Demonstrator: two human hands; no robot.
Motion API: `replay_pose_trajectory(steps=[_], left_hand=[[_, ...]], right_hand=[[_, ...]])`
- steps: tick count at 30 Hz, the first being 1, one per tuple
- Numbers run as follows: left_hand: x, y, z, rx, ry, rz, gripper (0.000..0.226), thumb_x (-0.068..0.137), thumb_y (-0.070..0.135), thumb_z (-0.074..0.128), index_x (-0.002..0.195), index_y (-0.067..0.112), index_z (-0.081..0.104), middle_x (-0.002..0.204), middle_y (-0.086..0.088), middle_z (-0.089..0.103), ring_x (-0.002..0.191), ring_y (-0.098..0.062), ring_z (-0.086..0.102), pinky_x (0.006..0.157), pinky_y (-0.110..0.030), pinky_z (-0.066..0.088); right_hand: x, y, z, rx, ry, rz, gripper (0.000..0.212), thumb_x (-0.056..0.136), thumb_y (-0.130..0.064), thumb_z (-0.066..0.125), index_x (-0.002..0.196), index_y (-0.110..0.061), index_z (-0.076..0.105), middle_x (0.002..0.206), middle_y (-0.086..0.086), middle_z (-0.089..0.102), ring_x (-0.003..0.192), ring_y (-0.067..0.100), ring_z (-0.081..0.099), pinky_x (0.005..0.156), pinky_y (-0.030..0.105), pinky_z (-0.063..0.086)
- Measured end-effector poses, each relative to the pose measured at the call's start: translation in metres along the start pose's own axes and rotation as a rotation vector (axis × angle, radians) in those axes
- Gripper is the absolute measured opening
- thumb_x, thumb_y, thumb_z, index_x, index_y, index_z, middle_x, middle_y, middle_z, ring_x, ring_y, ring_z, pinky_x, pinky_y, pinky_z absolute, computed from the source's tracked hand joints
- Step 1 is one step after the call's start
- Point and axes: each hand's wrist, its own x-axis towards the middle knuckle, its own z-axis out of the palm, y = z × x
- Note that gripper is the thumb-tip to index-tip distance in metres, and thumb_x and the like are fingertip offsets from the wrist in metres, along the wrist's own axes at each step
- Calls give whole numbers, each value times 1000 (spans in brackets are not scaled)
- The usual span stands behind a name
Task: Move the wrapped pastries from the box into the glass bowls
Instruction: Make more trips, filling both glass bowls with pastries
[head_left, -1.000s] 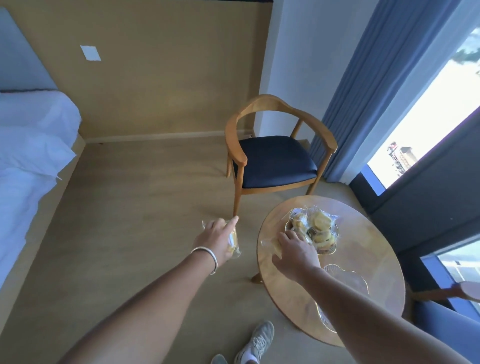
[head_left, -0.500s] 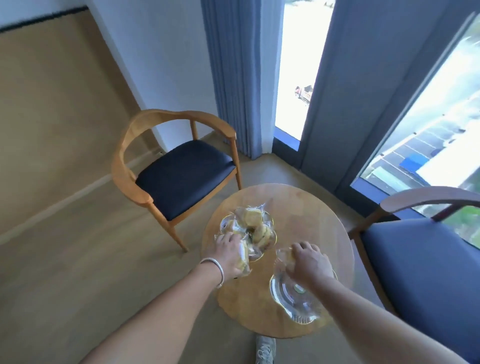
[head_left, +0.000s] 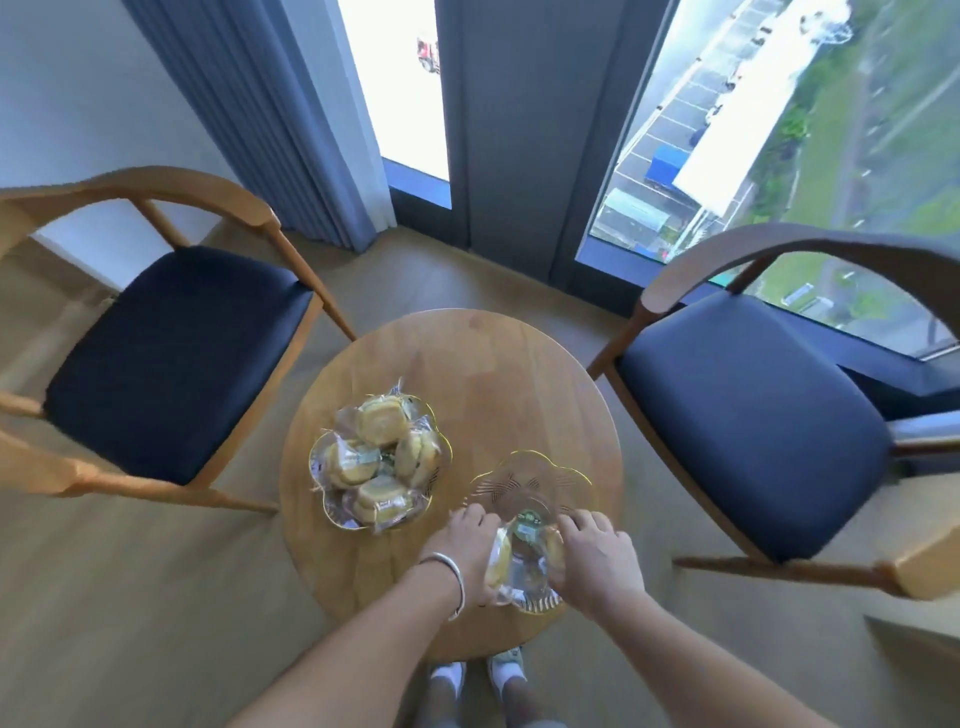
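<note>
Both forearms were bare, with no sleeves reaching into view. The left hand (head_left: 464, 551) carried a thin silver-white bracelet (head_left: 451, 577) of doubled strands around the wrist; the right hand (head_left: 597, 558) wore nothing. Below the arms, the person's feet showed in pale sneakers (head_left: 506, 667) with white socks (head_left: 447, 675).

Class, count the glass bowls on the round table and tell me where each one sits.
2. One glass bowl, piled with wrapped pastries, sits on the table's left side. The other glass bowl sits on the near right, under both hands.
</note>
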Motion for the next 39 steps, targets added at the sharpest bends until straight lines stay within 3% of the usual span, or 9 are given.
replay_pose_trajectory(steps=[6, 9, 13, 19, 24, 27, 32, 39], left_hand=[[29, 2, 33, 3, -34, 28, 57, 80, 35, 67, 126, 19, 37, 128, -2, 40, 122, -23, 41, 91, -37, 44], [43, 3, 42, -6, -17, 49, 50, 81, 36, 62, 123, 19, 42, 126, -2, 45, 118, -23, 44, 91, -35, 43], [54, -2, 49, -43, 28, 103, 45, 82, 40, 58, 122, 21, 49, 126, 1, 47, 122, -19, 41, 95, -32, 41], [51, -16, 51, -62, 40, 120, 55, 82, 53, 54, 129, 25, 46, 131, 4, 44, 129, -17, 35, 99, -36, 42], [42, -24, 55, 49, -86, 136, 89, 79, 68, 49, 150, 25, 17, 158, -1, 16, 147, -22, 1, 116, -44, 19], [38, -28, 52, 88, -104, 144, 93, 80, 70, 47, 152, 27, 6, 162, -2, 4, 147, -21, -6, 117, -43, 12], [27, -25, 25, 105, -12, 149, 87, 85, 64, 47, 152, 29, 3, 162, -2, 3, 147, -18, -4, 118, -40, 10], [22, 21, -75, 220, 244, 248, 81, 91, 62, 41, 152, 31, -1, 162, -3, 2, 148, -19, -4, 118, -40, 2]], right_hand=[[10, -10, 37, -97, -17, -30, 52, 83, -54, 55, 123, -21, 46, 125, 1, 49, 122, 26, 38, 92, 40, 36], [19, -13, 47, -133, -11, -59, 41, 87, -41, 49, 122, -18, 46, 126, 4, 48, 125, 29, 36, 95, 42, 33], [25, -8, 52, -161, -36, -110, 51, 82, -40, 50, 127, -16, 43, 134, 7, 44, 133, 31, 30, 102, 44, 30], [19, 0, 56, -137, -88, -184, 76, 87, -56, 44, 149, -15, 27, 158, 9, 24, 148, 26, 8, 116, 43, 15], [17, -3, 56, -164, -169, -203, 85, 91, -56, 52, 154, -14, 12, 163, 10, 6, 150, 26, -5, 120, 43, 4], [17, -5, 51, -185, -176, -201, 88, 90, -50, 58, 154, -16, 10, 163, 9, 3, 149, 26, -7, 120, 43, 2], [5, -5, 25, -146, -74, -124, 77, 93, -44, 51, 155, -19, 12, 164, 7, 6, 150, 25, -6, 119, 45, 0], [-31, 13, -54, 99, 206, 207, 70, 95, -50, 46, 154, -25, 17, 163, 3, 14, 150, 21, 3, 121, 43, 2]])
